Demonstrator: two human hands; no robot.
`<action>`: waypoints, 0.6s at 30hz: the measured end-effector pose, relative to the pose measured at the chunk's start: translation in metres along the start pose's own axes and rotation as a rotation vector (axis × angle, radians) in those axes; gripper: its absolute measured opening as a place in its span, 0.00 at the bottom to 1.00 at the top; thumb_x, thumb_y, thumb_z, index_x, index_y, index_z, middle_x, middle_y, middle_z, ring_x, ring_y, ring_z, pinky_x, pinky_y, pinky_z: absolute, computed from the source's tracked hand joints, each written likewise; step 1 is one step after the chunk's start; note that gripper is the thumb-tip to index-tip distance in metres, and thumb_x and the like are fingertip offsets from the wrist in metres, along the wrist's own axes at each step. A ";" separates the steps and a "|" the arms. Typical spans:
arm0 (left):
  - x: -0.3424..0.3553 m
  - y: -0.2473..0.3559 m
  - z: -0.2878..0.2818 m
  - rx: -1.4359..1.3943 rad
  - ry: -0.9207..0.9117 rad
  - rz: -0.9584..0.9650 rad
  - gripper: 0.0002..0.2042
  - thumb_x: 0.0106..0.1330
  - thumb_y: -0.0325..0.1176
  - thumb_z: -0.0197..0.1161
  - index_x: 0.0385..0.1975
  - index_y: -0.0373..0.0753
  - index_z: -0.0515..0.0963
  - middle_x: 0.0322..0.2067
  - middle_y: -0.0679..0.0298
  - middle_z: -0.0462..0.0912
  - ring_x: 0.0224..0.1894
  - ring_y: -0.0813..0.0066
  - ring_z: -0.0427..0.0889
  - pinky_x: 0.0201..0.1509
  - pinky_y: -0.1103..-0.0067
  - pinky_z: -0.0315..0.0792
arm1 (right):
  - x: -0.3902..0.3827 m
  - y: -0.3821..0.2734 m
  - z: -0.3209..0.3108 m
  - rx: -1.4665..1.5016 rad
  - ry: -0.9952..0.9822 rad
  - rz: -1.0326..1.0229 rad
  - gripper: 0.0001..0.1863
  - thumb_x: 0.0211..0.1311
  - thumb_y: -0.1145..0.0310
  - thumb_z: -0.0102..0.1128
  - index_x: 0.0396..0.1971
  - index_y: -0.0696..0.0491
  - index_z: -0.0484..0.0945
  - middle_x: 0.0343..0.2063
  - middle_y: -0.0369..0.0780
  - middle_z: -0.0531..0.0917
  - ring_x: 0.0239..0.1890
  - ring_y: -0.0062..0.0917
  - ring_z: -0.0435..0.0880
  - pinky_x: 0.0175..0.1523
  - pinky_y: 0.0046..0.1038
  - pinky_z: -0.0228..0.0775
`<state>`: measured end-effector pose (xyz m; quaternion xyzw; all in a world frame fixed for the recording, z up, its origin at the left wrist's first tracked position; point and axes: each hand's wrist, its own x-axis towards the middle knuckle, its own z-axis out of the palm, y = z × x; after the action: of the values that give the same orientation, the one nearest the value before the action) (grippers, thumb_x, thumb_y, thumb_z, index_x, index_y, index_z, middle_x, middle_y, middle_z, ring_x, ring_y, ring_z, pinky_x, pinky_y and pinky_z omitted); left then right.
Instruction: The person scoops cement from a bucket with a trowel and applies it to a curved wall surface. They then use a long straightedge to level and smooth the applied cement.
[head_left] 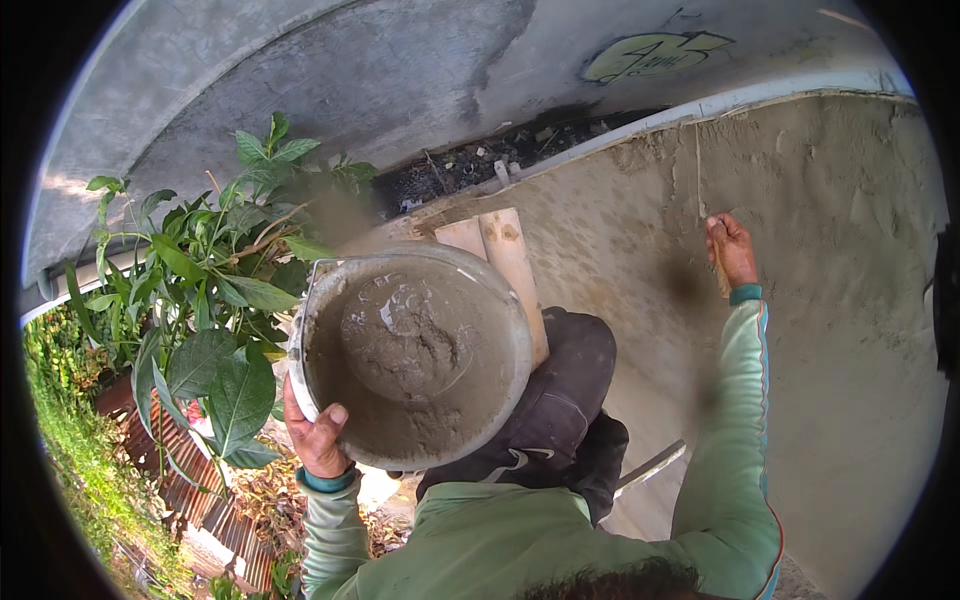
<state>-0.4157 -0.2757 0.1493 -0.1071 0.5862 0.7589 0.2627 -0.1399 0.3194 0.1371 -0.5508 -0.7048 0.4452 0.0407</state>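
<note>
My left hand (318, 436) is closed on the near left rim of a round bucket (522, 345), thumb over the edge. Wet grey mortar (405, 345) lies in its bottom and smears its inner wall. Out to the right, my right hand (733, 250) is closed around the wooden handle of what looks like a trowel (699, 170). Its blade appears as a thin line, nearly edge-on, against the mortar-covered wall (830, 230). Wet mortar there is rough toward the top and smoother lower down. Whether the blade touches the wall is hard to tell.
Wooden planks (515, 275) lie beyond the bucket, by my dark-trousered knee (570, 370). A leafy plant (215, 300) crowds the bucket's left side. Rusty corrugated sheets (205, 490) lie below left. A grey wall (400, 80) with a painted mark stands across a debris-filled gap (450, 170).
</note>
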 end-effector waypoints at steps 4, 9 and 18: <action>0.004 -0.001 0.000 -0.019 -0.051 0.011 0.40 0.53 0.23 0.68 0.71 0.36 0.64 0.58 0.58 0.79 0.55 0.67 0.79 0.61 0.74 0.73 | -0.112 -0.058 0.016 -0.289 0.012 -0.283 0.11 0.73 0.62 0.57 0.43 0.55 0.78 0.24 0.34 0.75 0.25 0.21 0.74 0.31 0.28 0.68; -0.017 0.023 0.071 -0.162 -0.195 -0.015 0.39 0.53 0.20 0.66 0.71 0.34 0.64 0.63 0.56 0.76 0.63 0.63 0.76 0.70 0.68 0.68 | -0.226 -0.137 0.099 -0.569 -0.182 -0.598 0.14 0.60 0.66 0.68 0.42 0.56 0.78 0.34 0.42 0.82 0.31 0.42 0.81 0.39 0.36 0.74; -0.048 0.001 0.115 -0.060 -0.363 0.078 0.39 0.53 0.14 0.60 0.72 0.30 0.63 0.70 0.54 0.68 0.72 0.64 0.65 0.77 0.69 0.55 | -0.237 -0.116 0.188 -0.743 -0.425 -0.448 0.14 0.67 0.62 0.59 0.42 0.58 0.79 0.35 0.52 0.85 0.39 0.49 0.85 0.44 0.43 0.76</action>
<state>-0.3591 -0.1805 0.2055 0.0464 0.5101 0.7924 0.3312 -0.2366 0.0172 0.2048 -0.2597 -0.9100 0.2464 -0.2089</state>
